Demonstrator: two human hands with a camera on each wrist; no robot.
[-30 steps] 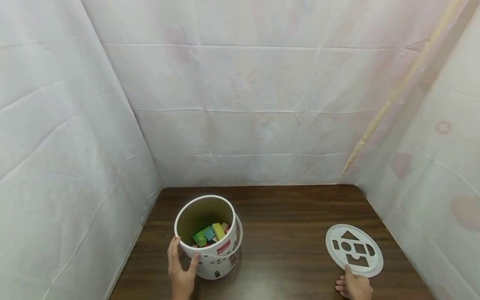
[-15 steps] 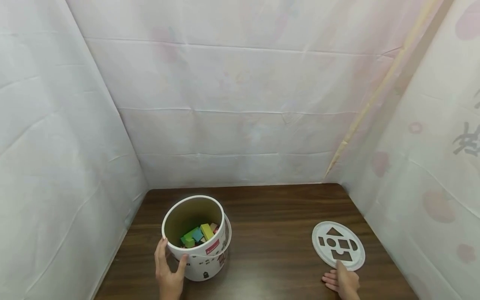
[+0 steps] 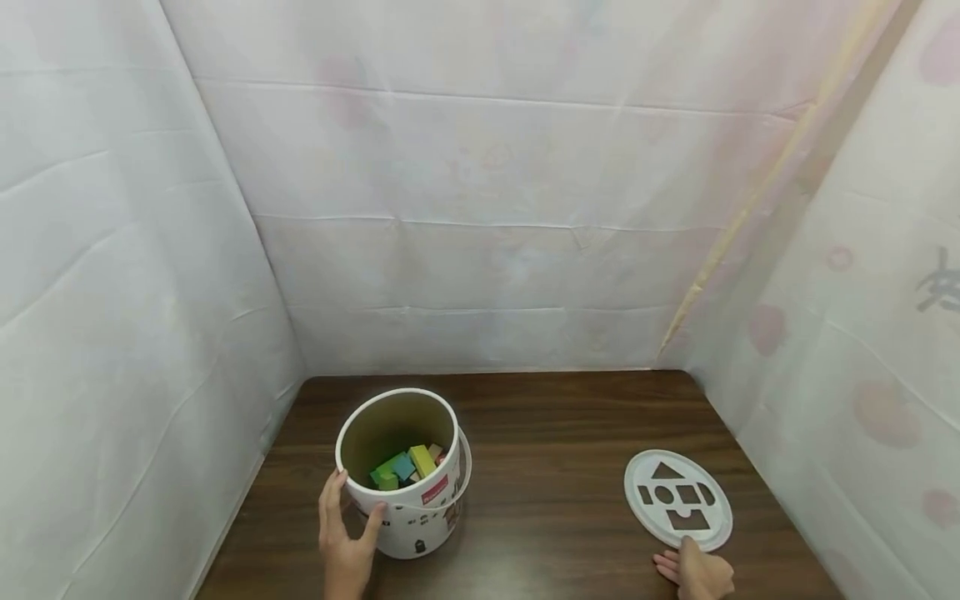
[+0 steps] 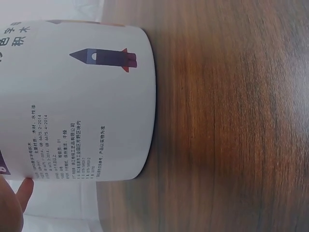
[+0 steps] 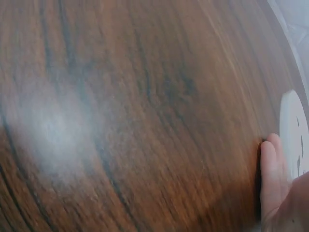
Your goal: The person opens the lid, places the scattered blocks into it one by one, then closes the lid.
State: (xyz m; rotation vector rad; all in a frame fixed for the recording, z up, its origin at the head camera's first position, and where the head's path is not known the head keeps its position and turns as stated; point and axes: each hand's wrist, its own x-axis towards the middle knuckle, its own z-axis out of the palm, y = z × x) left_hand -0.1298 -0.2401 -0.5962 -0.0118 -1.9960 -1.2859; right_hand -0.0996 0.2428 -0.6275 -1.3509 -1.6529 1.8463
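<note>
A white round bucket (image 3: pixel 420 521) with printed pictures stands at the left of the table, its thin handle (image 3: pixel 467 475) hanging down on the right side. Coloured wooden blocks (image 3: pixel 403 467) lie inside it. My left hand (image 3: pixel 347 542) holds the bucket at its near left side, fingers up by the rim and thumb on the front wall. At the table's right, a round white lid (image 3: pixel 651 517) with cut-out shapes lies flat. My right hand (image 3: pixel 697 571) is at the lid's near edge, thumb tip right at the rim, the other fingers (image 5: pixel 270 174) stretched out beside it.
Bucket and lid stand well apart on a dark wooden table (image 3: pixel 555 475). White sheets enclose it at the left (image 3: pixel 135 333), back (image 3: pixel 450 267) and right (image 3: pixel 817 392). Small print covers the bucket's side in the left wrist view.
My right thumb has drawn back from over the lid to its near edge. My left hand stays on the bucket. The head view has shifted a little.
</note>
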